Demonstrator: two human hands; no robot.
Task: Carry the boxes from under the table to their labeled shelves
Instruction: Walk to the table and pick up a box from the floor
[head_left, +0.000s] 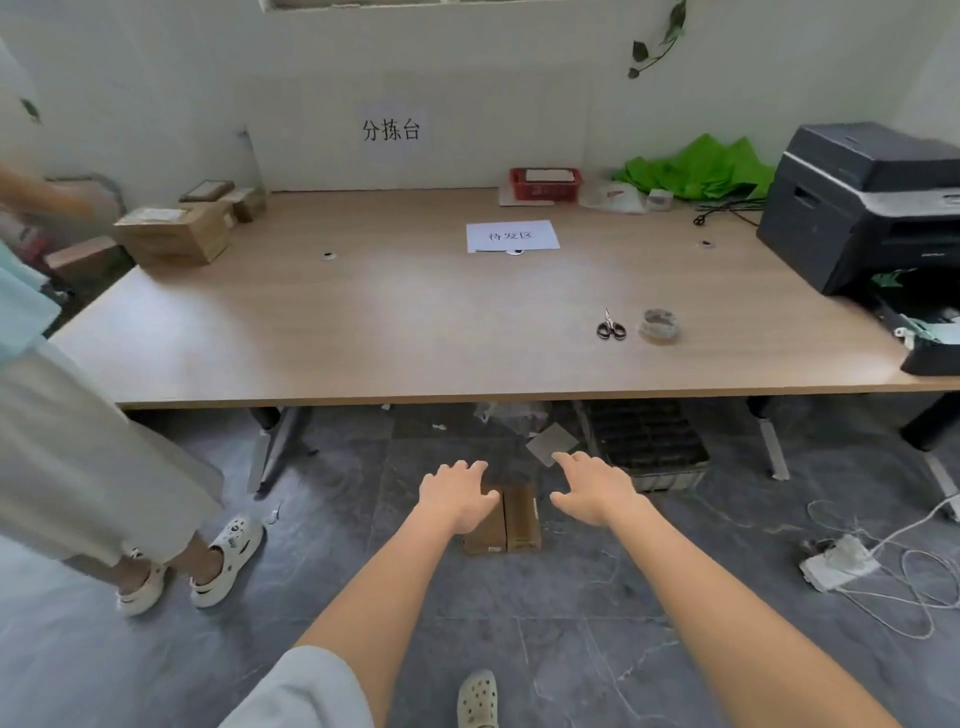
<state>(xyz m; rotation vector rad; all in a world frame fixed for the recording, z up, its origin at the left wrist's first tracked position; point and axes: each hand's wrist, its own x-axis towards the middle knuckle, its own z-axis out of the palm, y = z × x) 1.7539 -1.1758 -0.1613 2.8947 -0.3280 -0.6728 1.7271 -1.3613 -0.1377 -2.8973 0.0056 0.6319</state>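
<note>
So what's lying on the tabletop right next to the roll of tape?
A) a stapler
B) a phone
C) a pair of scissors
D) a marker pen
C: a small pair of scissors lies on the table just to the left of the roll of tape, the two apart; no stapler, pen or phone is near them.

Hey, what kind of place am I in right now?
Probably a small parcel sorting or shipping room. A wall sign reads "sorting table", cardboard boxes are stacked at the table's far left corner, and scissors and a tape roll lie near a printer.
</note>
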